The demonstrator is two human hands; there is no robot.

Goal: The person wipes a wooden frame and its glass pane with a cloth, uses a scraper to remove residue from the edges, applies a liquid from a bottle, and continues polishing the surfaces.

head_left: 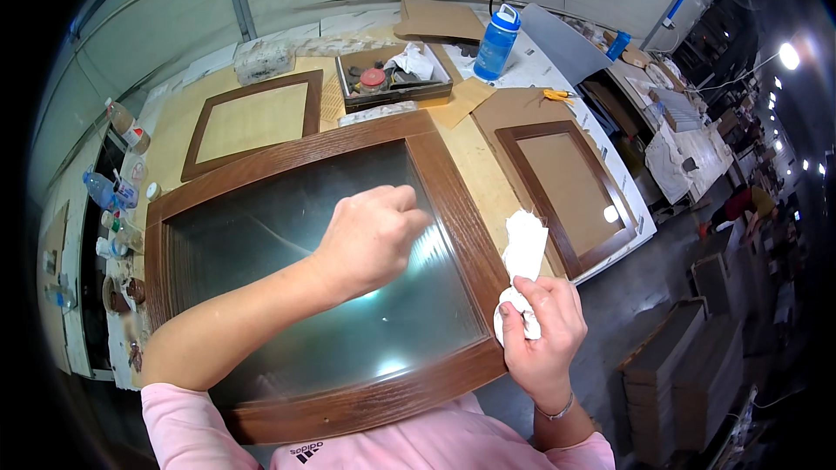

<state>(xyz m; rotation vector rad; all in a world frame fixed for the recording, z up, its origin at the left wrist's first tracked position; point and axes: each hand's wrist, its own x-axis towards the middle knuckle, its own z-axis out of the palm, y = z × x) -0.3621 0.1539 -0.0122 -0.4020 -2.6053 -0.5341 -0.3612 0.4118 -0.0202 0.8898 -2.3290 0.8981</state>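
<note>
Right fingers (pixel 542 299) pinching cloth (pixel 526 252), left fist (pixel 370 239) (over glass (pixel 326 357))

The left forearm (pixel 239 322) is slanted from lower left toward the middle, the elbow bent outward. The left hand (pixel 374 239) is curled into a fist, its fingertips hidden from view. The right hand (pixel 549 331) is held lower, farther right, thumb (pixel 512 331) and fingers (pixel 557 300) brought together, the wrist (pixel 555 407) below them.
</note>
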